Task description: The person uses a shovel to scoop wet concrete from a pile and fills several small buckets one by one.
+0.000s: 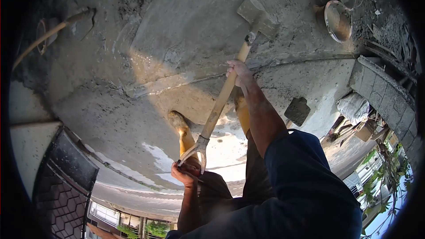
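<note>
Nearest, the left hand (183,175) is curled round the forked grip (202,145) of the shovel (220,99); farther along, the right hand (239,71) wraps the shaft, a sound hold for something probably stiff and blade-heavy. Beyond, the blade (256,15) meets wet, likely slick grey mix (186,31); far right sits a bucket (326,20).

A broad stretch of low, wet grey mix (181,31) is lying open between the shovel blade (261,17) and the long-handled tool (62,25) at far left, leaving a hand room to pass. The shovel shaft (222,99) is slanting between the left hand (183,175) and right hand (239,71), barring the space between the yellow boots (186,140). Rightward, clustered buckets (326,17) are standing in the way past the blade, while a dark squarish lump (297,110) is lying near the right arm.
</note>
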Tool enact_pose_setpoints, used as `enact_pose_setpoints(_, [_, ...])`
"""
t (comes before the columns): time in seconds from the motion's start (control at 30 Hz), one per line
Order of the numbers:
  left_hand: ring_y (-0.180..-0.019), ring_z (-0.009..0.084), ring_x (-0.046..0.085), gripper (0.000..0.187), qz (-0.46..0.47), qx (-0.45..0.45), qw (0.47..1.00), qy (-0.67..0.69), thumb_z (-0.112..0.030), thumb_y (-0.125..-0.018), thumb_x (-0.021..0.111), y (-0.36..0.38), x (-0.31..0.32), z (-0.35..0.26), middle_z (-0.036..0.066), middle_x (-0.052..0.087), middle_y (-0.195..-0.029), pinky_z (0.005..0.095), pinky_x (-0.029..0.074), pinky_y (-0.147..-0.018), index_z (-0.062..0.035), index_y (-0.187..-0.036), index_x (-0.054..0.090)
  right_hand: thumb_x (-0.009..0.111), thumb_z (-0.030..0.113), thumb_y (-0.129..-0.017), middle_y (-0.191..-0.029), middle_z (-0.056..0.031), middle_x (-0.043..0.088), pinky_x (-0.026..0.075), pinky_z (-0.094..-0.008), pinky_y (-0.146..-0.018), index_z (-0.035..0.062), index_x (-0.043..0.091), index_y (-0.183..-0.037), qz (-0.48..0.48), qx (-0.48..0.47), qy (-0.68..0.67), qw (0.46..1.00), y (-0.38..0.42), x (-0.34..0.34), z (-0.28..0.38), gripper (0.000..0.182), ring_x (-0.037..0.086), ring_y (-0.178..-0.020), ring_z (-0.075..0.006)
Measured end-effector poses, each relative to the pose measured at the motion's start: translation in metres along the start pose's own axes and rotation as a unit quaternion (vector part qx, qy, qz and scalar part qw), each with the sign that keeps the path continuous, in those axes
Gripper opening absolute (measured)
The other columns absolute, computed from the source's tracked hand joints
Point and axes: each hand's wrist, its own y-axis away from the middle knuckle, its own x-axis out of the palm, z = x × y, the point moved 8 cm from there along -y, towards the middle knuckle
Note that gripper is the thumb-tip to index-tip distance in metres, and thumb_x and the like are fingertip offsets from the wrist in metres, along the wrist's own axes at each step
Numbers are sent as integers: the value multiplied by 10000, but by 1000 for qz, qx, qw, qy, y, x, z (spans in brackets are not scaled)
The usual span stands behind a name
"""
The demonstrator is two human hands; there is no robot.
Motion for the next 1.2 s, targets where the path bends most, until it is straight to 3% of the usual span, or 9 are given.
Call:
enact_pose_setpoints(0.2, [-280, 136, 350, 358, -168, 74, 979, -94, -361, -863, 396, 31, -88, -13, 19, 347, -388, 282, 334, -298, -81, -641, 392, 591, 70, -786, -586, 34, 403, 385, -294, -481, 125, 440, -688, 23, 19, -40, 999, 72, 3, -33, 188, 410, -490, -107])
enact_pose_setpoints(0.5, [-321, 189, 436, 343, -98, 7, 993, -60, -347, -859, 469, 90, -77, -36, 107, 463, -581, 309, 394, -313, -68, -1038, 382, 635, 78, -765, -617, 30, 447, 396, -279, -459, 135, 469, -707, 3, -106, -106, 989, 194, -44, 58, 185, 444, -494, -98])
enact_pose_setpoints(0.57, [-354, 196, 465, 336, 47, 435, 774, -458, -245, -888, 454, 125, -18, -67, 151, 475, -917, 309, 414, -337, -48, -1147, 372, 642, 85, -760, -620, 29, 453, 397, -274, -454, 133, 470, -708, -41, -134, -99, 985, 210, -73, 87, 186, 453, -494, -98])
enact_pose_setpoints(0.6, [-368, 197, 476, 352, 72, 550, 633, -540, -178, -904, 438, 129, -11, -58, 155, 342, -1145, 293, 424, -349, -43, -1217, 351, 643, 88, -759, -621, 28, 457, 401, -273, -453, 131, 472, -710, -62, -146, -86, 984, 213, -92, 97, 183, 459, -494, -100])
enact_pose_setpoints(0.63, [-368, 197, 476, 352, 71, 549, 635, -538, -178, -904, 438, 137, 7, -68, 155, 342, -1145, 293, 424, -349, -43, -1217, 351, 651, 94, -743, -604, 23, 449, 395, -274, -433, 124, 466, -694, -94, -168, -85, 978, 220, -107, 111, 194, 450, -479, -95])
enact_pose_setpoints(0.67, [-409, 176, 489, 257, 126, 232, 903, -340, -235, -902, 455, 109, 3, -53, 120, 430, -933, 295, 440, -385, -53, -1081, 424, 660, 101, -726, -588, 19, 441, 388, -275, -413, 118, 461, -679, -126, -188, -83, 970, 227, -121, 124, 206, 441, -465, -90])
enact_pose_setpoints(0.7, [-449, 155, 503, 235, 154, -136, 976, -69, -292, -899, 472, 118, 23, -18, 85, 518, -721, 297, 455, -421, -62, -944, 497, 648, 97, -739, -605, 8, 454, 408, -277, -433, 101, 469, -699, -169, -193, -38, 966, 232, -138, 135, 183, 458, -479, -103])
enact_pose_setpoints(0.9, [-430, 143, 447, 302, 173, -387, 906, -9, -364, -911, 417, 153, 135, -24, 32, 435, -543, 291, 412, -405, -77, -870, 503, 621, 92, -734, -685, -61, 490, 448, -284, -495, -1, 427, -879, -306, -196, 80, 928, 227, -193, 189, 259, 510, -576, -138])
enact_pose_setpoints(1.2, [-418, 130, 370, 304, 180, -442, 878, -47, -361, -931, 348, 154, 175, -83, 5, 337, -505, 297, 367, -404, -82, -879, 456, 638, 60, -701, -682, -98, 508, 455, -300, -486, -3, 435, -882, -352, -269, 42, 896, 258, -162, 221, 279, 512, -551, -170])
